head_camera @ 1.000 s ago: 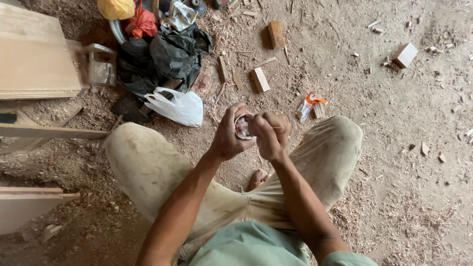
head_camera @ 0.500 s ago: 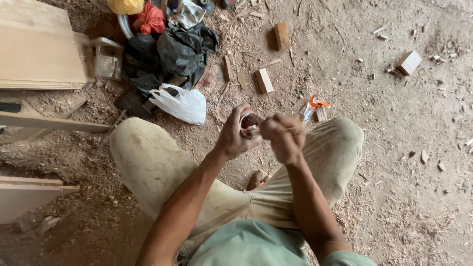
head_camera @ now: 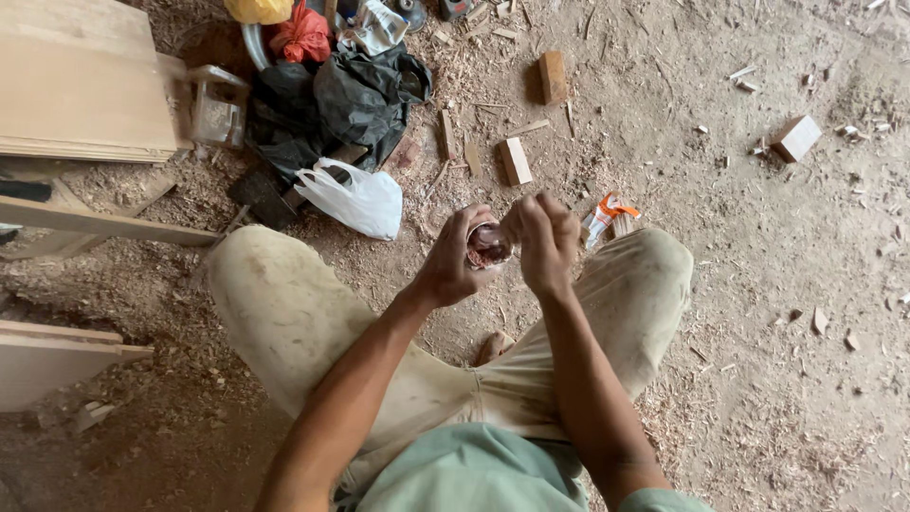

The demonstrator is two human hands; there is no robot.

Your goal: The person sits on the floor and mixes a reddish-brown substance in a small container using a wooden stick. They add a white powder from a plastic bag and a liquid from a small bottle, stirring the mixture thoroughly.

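The left hand (head_camera: 453,270) wraps around a small round container (head_camera: 489,248) with dark contents, held above the knees. The right hand (head_camera: 544,239) sits touching its rim, fingers pinched together. The container looks light, rigid and easy to spill, best gripped around its side wall. What the pinched fingers hold is hidden; the contents are unclear.

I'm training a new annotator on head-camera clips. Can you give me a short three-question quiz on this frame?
1. Which hand cups the small round container?
2. True or false: the white plastic bag lies on the ground beside the person's left knee.
3. What does the right hand do: A) rest on the knee, B) meet the container with pinched fingers, C) grip a wood block?

Key: 1. The left hand. 2. True. 3. B.
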